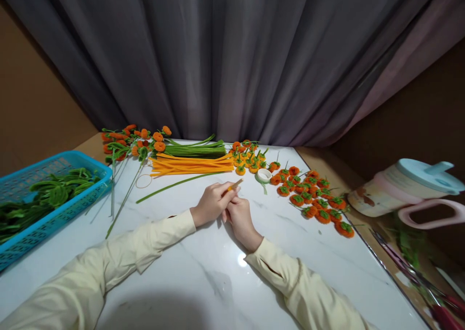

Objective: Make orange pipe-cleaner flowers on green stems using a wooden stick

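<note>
orange strip [235, 185] pinched between both hands [225, 205], wrists angled inward.

Both forearms, in cream sleeves, reach in from the lower corners and converge. 2 bare hands meet: left hand [212, 203] with fingers bent, right hand [241, 221] touching it, fingers curled. Wrists exposed past the cuffs; right forearm angled up and inward.

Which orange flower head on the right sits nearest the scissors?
The frontmost flower head, by the tabletop's right edge; the others in that group all lie farther back.
</note>
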Demonstrator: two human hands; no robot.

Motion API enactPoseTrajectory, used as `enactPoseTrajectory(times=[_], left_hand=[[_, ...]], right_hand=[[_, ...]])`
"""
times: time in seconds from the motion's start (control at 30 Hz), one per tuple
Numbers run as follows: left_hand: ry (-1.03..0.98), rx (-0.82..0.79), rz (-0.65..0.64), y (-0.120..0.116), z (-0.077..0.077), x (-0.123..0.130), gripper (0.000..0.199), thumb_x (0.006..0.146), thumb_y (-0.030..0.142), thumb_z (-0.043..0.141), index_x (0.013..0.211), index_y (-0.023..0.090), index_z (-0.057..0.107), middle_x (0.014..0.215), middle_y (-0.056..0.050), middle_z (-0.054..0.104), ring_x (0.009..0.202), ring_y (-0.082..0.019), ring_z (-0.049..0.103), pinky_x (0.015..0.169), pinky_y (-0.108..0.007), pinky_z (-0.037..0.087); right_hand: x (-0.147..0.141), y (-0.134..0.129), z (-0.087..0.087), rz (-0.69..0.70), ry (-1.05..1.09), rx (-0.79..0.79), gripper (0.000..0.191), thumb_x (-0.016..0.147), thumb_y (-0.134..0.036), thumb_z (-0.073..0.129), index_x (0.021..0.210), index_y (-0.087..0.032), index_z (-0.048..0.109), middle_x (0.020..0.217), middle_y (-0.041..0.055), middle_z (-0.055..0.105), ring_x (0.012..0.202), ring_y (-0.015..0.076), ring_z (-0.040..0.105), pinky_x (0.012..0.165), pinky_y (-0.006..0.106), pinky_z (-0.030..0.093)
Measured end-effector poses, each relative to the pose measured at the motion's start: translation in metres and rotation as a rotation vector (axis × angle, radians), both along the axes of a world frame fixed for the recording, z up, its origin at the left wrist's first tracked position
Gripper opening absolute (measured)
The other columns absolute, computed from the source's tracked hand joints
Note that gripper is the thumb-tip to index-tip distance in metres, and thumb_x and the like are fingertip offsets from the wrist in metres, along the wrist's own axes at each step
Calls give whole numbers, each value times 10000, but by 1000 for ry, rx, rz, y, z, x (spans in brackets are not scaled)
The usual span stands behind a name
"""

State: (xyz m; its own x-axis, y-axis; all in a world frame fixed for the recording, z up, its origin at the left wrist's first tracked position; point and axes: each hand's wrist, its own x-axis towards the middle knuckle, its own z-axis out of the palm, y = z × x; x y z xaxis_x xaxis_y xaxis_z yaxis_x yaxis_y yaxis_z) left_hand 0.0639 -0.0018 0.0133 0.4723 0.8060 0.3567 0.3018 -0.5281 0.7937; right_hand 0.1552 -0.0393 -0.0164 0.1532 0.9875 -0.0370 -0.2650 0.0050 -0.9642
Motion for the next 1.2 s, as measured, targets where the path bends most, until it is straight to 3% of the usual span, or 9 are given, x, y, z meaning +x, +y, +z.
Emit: enactPoseTrajectory(times=[0.13, 0.27, 0.43, 0.53, 0.6, 0.7, 0.77, 0.97, 1.2], left_hand=[[-23, -47, 34, 4, 1, 2, 260, 865, 348, 468, 796, 181, 656, 734, -32, 670, 699, -170, 597, 706, -261, 436], [-197, -359, 14, 19, 10, 2, 277, 787, 333, 513, 652, 140, 658, 717, -62, 690, 723, -193, 619, 708, -266, 453], [-370, -848, -232, 39, 12, -3, 272, 726, 263, 487, 628, 86, 669, 720, -126, 706, 651, -211, 633, 645, -288, 466], [-508, -1031, -381, 45, 6, -2, 240, 754, 269, 514, 727, 85, 666, 779, -133, 708, 728, -215, 646, 689, -289, 471], [-600, -1105, -419, 45, 1, -1, 207, 786, 295, 538, 723, 118, 625, 725, -96, 689, 674, -189, 636, 622, -265, 469], [-664, -1146, -373, 44, -2, 2, 282, 820, 341, 542, 612, 153, 515, 573, -32, 607, 520, -146, 582, 509, -232, 441], [-677, -1141, -330, 45, -3, 3, 311, 838, 342, 508, 591, 154, 497, 539, -27, 584, 500, -143, 579, 514, -235, 452], [-703, -1076, -183, 70, 3, -9, 281, 843, 262, 423, 691, 107, 600, 584, -81, 650, 586, -172, 646, 541, -232, 475], [-745, -932, -52, 78, -5, -33, 259, 756, 331, 563, 727, 88, 647, 652, -101, 701, 683, -222, 682, 590, -262, 494]], right_hand=[[-1, 0, 0, 8, -18, 10, 334, 697, -257, 546, 391, -175, 443, 295, -57, 368, 313, 45, 257, 370, 215, 181], [0, -1, 7, 85, -22, 7, 339, 742, -368, 620, 491, -150, 552, 311, -70, 363, 316, 45, 237, 382, 224, 166], [5, 0, 12, 191, 113, -24, 345, 749, -400, 671, 535, -136, 617, 323, -83, 309, 335, 40, 190, 403, 238, 108], [8, 3, 12, 208, 170, -44, 339, 733, -390, 693, 520, -140, 611, 326, -80, 305, 337, 42, 194, 404, 242, 85], [10, 5, 11, 203, 196, -54, 334, 711, -392, 711, 519, -144, 600, 327, -83, 306, 333, 40, 195, 397, 237, 83], [12, 7, 10, 203, 221, -63, 326, 678, -390, 737, 530, -142, 585, 329, -88, 319, 325, 29, 191, 383, 225, 90], [12, 10, 10, 215, 223, -67, 327, 675, -385, 741, 536, -135, 582, 323, -89, 322, 320, 24, 190, 376, 218, 95], [-8, 45, 13, 288, 211, -40, 332, 673, -387, 727, 544, -122, 573, 310, -96, 306, 311, 25, 190, 358, 203, 85], [-39, 73, 13, 321, 214, 10, 357, 612, -411, 752, 585, -167, 493, 356, -123, 314, 312, 22, 153, 342, 187, 83]])
